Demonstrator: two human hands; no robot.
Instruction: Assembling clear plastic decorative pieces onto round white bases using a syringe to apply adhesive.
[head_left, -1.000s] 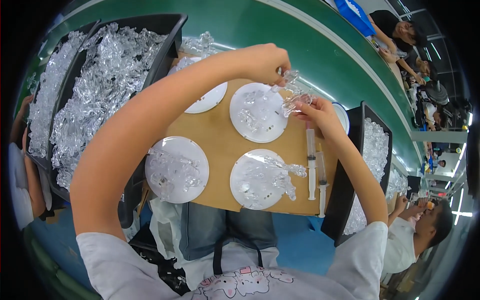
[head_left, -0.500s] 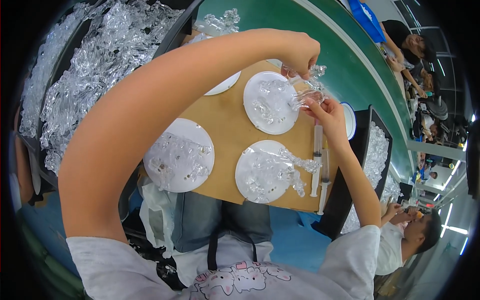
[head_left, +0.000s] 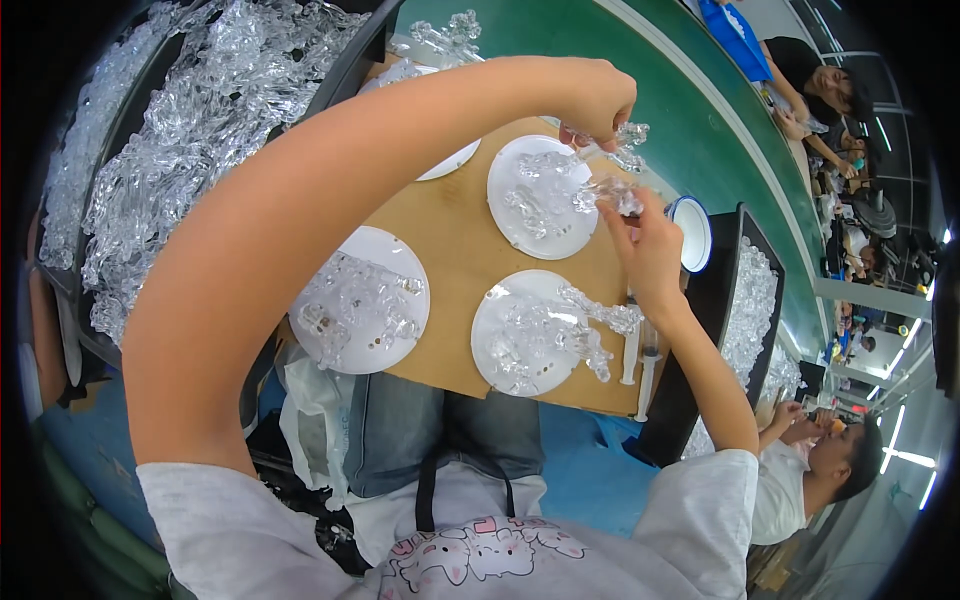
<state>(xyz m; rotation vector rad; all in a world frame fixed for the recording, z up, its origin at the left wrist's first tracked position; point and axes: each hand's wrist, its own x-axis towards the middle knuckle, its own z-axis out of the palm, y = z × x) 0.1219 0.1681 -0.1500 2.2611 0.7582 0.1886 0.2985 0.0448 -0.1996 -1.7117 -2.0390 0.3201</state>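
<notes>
My left arm reaches across the board, and my left hand (head_left: 603, 105) pinches a clear plastic piece (head_left: 630, 135) beyond the far right plate. Just nearer, my right hand (head_left: 650, 245) holds another knobbly clear plastic piece (head_left: 614, 194) between thumb and fingers, over the right edge of that white round plate (head_left: 555, 243). Several clear pieces lie on it. A second white plate (head_left: 510, 383), closer to me, carries clear pieces that stick out past its right rim. Two syringes (head_left: 648, 368) lie beside it, partly behind my right forearm. My left fingertips are partly hidden.
A brown board (head_left: 450, 290) lies on the green table (head_left: 690, 130). Other white plates (head_left: 405, 345) with clear pieces are partly under my left arm. Right of my hand stands a blue-rimmed white bowl (head_left: 692, 236). Black bins of clear pieces flank the board (head_left: 712, 300). People sit at right.
My right hand has shifted slightly left and turned, its clear piece now closer to the plate. More of the blue-rimmed bowl shows. My left hand has stayed nearly in place.
</notes>
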